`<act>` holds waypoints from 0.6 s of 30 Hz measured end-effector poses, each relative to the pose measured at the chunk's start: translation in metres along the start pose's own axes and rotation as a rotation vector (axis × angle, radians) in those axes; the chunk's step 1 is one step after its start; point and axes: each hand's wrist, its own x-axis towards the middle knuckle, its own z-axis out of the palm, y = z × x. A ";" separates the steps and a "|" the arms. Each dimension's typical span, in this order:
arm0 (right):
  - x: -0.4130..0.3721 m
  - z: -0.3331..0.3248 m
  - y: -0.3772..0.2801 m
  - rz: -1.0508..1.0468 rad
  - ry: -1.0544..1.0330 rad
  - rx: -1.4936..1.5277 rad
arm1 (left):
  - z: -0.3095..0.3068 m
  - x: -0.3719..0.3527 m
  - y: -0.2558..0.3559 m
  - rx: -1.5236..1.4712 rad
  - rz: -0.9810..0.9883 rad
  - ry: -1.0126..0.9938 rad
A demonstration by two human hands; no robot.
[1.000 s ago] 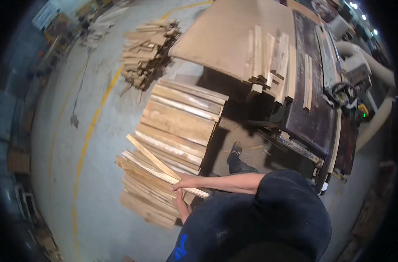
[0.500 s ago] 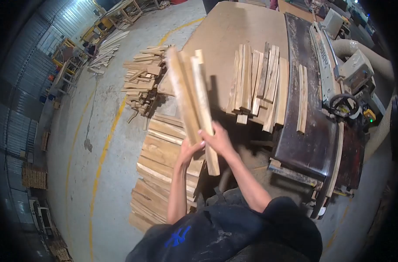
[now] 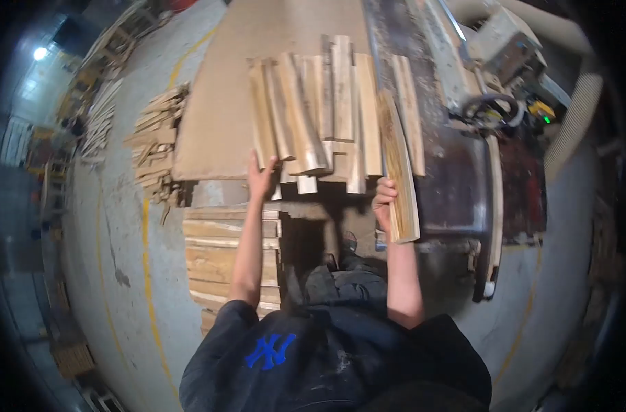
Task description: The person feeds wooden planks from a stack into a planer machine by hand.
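Observation:
My right hand [image 3: 384, 204] is closed round the lower part of a wooden strip [image 3: 399, 168], held up at the machine bed's left edge. At the near end of the pile, my left hand [image 3: 260, 180] grips the end of a wooden board [image 3: 263, 113], thumb on one side and fingers on the other. That board lies at the pile's left side, on the brown tabletop [image 3: 213, 110]. Beside it rests a thicker wooden piece [image 3: 300, 117], with several more strips [image 3: 342, 89] to the right. Another strip [image 3: 409, 113] lies on the dark machine bed [image 3: 450, 185].
A woodworking machine with a handwheel [image 3: 493, 113] and a ribbed hose [image 3: 575, 120] stands on the right. Below the table's left part is a stack of boards [image 3: 232, 254]. A heap of offcuts [image 3: 155, 141] is on the left, near a yellow floor line [image 3: 148, 268].
My hands were together on two wooden pieces in front of me. Now they are apart, the left at the pile and the right holding one strip near the machine. My view has shifted right.

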 end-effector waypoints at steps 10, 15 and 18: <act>-0.106 0.022 0.018 -0.014 0.336 -0.474 | -0.017 0.009 -0.009 -0.225 -0.061 -0.185; -0.144 0.013 0.015 -0.747 0.486 -2.214 | -0.015 0.010 -0.008 0.079 0.068 -0.029; -0.169 0.057 0.023 -0.559 0.910 -2.440 | -0.038 0.009 0.031 0.309 -0.042 -0.210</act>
